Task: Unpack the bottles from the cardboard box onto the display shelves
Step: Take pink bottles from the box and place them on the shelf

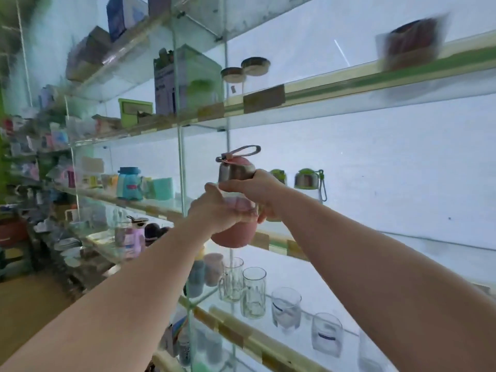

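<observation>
Left hand (218, 210) grip wraps pink bottle (233, 234) base; right hand (259, 189) grip clamps cap, midsection hidden.

Glass display shelves (349, 84), as I see them: upper tier holds two lidded glass jars (245, 73) and a boxed item (188, 81) to their left. Middle tier: two green-capped bottles (308, 181) on the right, a blue bottle (130, 183) far left. Lower tier: a row of clear drinking glasses (253, 291).
</observation>
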`<move>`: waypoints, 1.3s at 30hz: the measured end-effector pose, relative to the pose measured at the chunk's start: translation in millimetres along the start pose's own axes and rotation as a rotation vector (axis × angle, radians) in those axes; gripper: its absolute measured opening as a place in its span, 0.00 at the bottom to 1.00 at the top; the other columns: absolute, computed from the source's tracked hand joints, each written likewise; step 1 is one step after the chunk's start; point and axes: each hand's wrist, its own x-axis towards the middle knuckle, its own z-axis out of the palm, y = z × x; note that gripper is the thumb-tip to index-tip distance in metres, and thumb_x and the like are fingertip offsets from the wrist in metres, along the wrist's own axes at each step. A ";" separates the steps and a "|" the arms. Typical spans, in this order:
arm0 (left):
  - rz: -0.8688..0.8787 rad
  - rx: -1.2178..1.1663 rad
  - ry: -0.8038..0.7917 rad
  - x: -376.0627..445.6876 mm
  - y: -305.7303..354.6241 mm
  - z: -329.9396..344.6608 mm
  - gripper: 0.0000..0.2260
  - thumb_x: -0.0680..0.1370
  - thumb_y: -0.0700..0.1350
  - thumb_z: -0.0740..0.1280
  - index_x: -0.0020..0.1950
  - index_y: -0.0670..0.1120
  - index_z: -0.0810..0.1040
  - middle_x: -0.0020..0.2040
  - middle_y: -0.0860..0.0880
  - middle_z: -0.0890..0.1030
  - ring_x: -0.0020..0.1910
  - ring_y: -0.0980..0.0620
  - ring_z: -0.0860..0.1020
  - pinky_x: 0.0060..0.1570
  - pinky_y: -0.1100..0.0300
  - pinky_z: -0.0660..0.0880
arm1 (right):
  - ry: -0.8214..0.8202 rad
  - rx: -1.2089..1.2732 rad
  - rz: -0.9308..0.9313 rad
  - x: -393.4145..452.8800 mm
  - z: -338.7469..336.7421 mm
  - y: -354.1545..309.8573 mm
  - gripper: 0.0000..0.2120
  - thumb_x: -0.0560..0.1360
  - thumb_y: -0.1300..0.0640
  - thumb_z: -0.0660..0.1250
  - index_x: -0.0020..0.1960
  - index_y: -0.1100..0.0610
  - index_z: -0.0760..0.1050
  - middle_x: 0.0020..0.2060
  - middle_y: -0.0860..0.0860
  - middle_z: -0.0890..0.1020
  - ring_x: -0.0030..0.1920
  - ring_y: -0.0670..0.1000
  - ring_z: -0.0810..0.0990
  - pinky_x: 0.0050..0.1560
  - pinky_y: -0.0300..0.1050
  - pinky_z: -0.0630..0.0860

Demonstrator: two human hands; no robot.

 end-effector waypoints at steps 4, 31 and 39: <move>0.095 -0.088 -0.100 20.8 43.9 45.5 0.48 0.62 0.58 0.78 0.73 0.42 0.58 0.65 0.44 0.73 0.64 0.43 0.72 0.60 0.52 0.71 | 0.118 -0.062 0.048 5.5 -57.7 18.8 0.22 0.70 0.48 0.73 0.58 0.59 0.74 0.43 0.59 0.77 0.42 0.61 0.79 0.41 0.51 0.76; 0.154 -0.094 -0.319 93.1 120.4 212.6 0.47 0.60 0.58 0.79 0.73 0.46 0.62 0.65 0.43 0.64 0.65 0.44 0.69 0.64 0.51 0.70 | 0.401 -0.144 0.216 81.4 -176.9 137.7 0.29 0.70 0.48 0.73 0.66 0.57 0.70 0.58 0.55 0.77 0.52 0.56 0.76 0.45 0.50 0.72; 0.122 -0.152 -0.347 101.0 118.9 214.1 0.44 0.58 0.54 0.81 0.70 0.44 0.68 0.64 0.44 0.68 0.62 0.45 0.72 0.61 0.50 0.73 | 0.415 -0.222 0.216 93.3 -174.5 138.3 0.29 0.70 0.47 0.72 0.67 0.55 0.68 0.61 0.54 0.73 0.66 0.55 0.69 0.57 0.54 0.72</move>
